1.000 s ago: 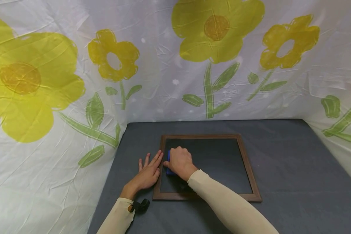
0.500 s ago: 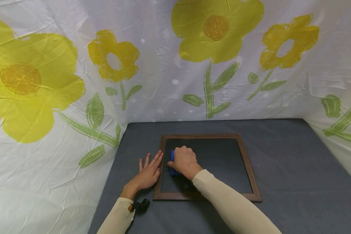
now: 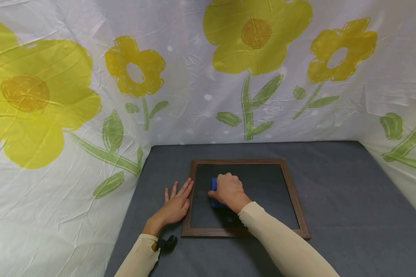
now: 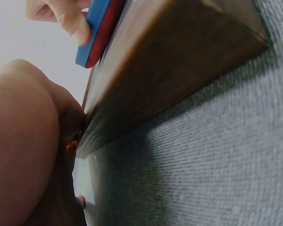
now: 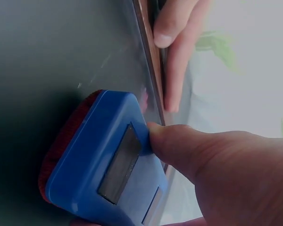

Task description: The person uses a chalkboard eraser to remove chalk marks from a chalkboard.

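Gripping the blue eraser (image 3: 214, 191) in my right hand (image 3: 230, 189), I press it flat on the chalkboard (image 3: 263, 200), left of its centre. My left hand (image 3: 175, 206) lies flat, fingers straight, at nine o'clock against the wooden frame (image 3: 187, 215) on the grey bench (image 3: 350, 215).

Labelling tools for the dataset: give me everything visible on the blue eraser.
The blue eraser is a rounded block with a smooth, plastic-looking blue top bearing a grey rectangular inset, over a red pad underneath. It lies pad-down on the dark chalkboard, left of the board's middle and clear of the brown wooden frame. The right hand grips it from above, thumb on its side edge. The left hand rests against the frame, not touching it.
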Demonstrator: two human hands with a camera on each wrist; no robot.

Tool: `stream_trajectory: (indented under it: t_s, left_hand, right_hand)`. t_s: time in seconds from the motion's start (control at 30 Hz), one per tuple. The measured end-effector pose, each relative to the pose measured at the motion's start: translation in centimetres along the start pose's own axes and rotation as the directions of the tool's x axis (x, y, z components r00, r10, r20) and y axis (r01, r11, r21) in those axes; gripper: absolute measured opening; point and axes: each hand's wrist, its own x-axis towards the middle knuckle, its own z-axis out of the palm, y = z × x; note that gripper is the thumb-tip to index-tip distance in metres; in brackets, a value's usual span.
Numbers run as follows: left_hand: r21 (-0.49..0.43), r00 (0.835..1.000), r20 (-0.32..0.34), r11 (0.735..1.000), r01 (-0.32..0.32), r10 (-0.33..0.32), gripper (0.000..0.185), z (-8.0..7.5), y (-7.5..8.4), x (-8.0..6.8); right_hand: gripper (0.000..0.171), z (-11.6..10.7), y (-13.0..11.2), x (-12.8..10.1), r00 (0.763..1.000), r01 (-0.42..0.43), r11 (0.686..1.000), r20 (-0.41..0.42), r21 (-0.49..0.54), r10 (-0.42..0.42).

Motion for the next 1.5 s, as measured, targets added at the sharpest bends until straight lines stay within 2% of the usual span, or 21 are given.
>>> stream_trajectory:
  t_s: [0.17, 0.43, 0.67, 1.0, 1.27, 1.5]
  left_hand:
    - [-0.005, 1.000, 0.005, 1.000, -0.002, 0.002, 0.069, 0.1, -0.2, 0.0]
    - [0.045, 0.999, 0.036, 0.999, 0.022, -0.023, 0.068, -0.5, 0.7, -0.3]
    - [0.049, 0.999, 0.039, 0.998, 0.031, -0.033, 0.069, -0.5, 0.8, -0.3]
    - [0.035, 0.999, 0.034, 0.999, 0.032, -0.033, 0.069, -0.5, 0.8, -0.2]
    - [-0.001, 1.000, 0.003, 1.000, 0.001, -0.001, 0.068, -0.3, 0.6, -0.3]
    - [0.037, 0.999, 0.040, 0.999, 0.034, -0.036, 0.069, -0.4, 0.6, -0.2]
  right_hand:
    - [0.061, -0.4, 1.4, -0.4, 1.000, -0.023, 1.000, -0.002, 0.012, 0.023]
    - [0.059, -1.2, 3.7, -0.9, 0.999, -0.046, 0.998, -0.003, 0.034, 0.046]
    - [0.068, -1.9, 6.1, -1.3, 0.996, -0.086, 0.996, -0.001, 0.026, 0.086]
    - [0.072, -2.8, 9.2, -1.9, 0.992, -0.125, 0.992, 0.007, 0.018, 0.125]
    - [0.075, -3.5, 11.1, -2.3, 0.989, -0.145, 0.989, 0.018, -0.005, 0.145]
    - [0.074, -4.3, 13.3, -2.7, 0.984, -0.177, 0.984, 0.021, -0.005, 0.177]
